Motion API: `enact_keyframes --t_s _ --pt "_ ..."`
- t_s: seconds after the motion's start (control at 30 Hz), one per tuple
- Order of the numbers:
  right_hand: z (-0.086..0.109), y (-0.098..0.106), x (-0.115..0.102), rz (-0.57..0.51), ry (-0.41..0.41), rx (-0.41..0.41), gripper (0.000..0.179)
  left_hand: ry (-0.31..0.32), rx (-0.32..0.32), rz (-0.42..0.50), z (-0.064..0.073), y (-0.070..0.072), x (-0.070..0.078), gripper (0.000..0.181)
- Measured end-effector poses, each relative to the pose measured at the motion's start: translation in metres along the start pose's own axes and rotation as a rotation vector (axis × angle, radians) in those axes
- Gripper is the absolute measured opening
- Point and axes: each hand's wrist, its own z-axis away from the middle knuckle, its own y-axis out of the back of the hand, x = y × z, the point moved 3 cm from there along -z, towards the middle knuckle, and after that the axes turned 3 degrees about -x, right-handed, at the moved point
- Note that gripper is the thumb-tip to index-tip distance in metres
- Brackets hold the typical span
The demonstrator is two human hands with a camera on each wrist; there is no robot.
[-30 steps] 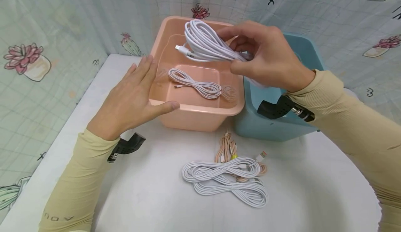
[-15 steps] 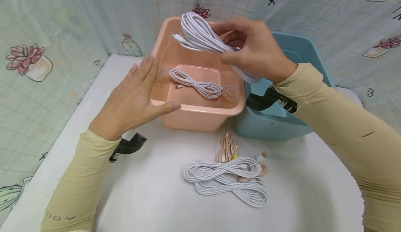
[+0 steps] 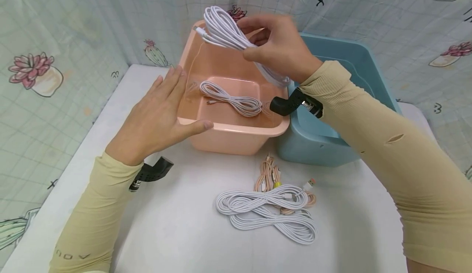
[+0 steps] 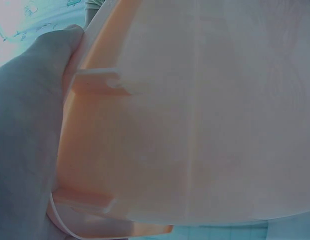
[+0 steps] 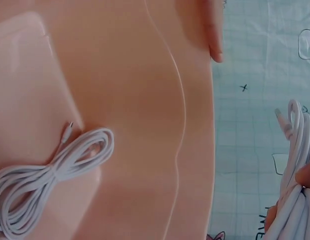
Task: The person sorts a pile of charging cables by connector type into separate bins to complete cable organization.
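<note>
My right hand (image 3: 282, 46) pinches a coiled white cable (image 3: 225, 29) by its middle, up above the back of the peach bin (image 3: 236, 130). A pale plug end sticks out from that coil at the left. Inside the bin lies another coiled white cable (image 3: 232, 98), flat on the floor; the right wrist view also has this lying coil (image 5: 50, 175). My left hand (image 3: 155, 115) rests on the bin's left front corner, fingers straight along the rim and thumb over the front edge. In the left wrist view the bin's outer wall (image 4: 169, 125) fills most of the picture.
A blue bin (image 3: 313, 150) stands directly right of the peach one, partly behind my right forearm. On the white table (image 3: 177, 224) in front lie overlapping white cable coils (image 3: 273, 219) and peach-coloured cables (image 3: 266, 174). A patterned curtain (image 3: 155, 11) hangs behind the bins.
My right hand has moved left and slightly up, carrying the coiled white cable from near the blue bin to above the peach bin's back. My left hand stays on the rim.
</note>
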Motion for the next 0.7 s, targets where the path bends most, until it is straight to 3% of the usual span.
enact_keyframes --t_s 0.33,0.7 --pt "-0.013 -0.009 0.002 0.041 -0.055 0.009 0.050 -0.021 0.011 -0.001 0.000 0.001 0.003 0.111" --pt "-0.030 -0.017 0.011 -0.028 -0.164 0.004 0.049 -0.016 0.014 0.003 0.004 0.001 0.003 0.110"
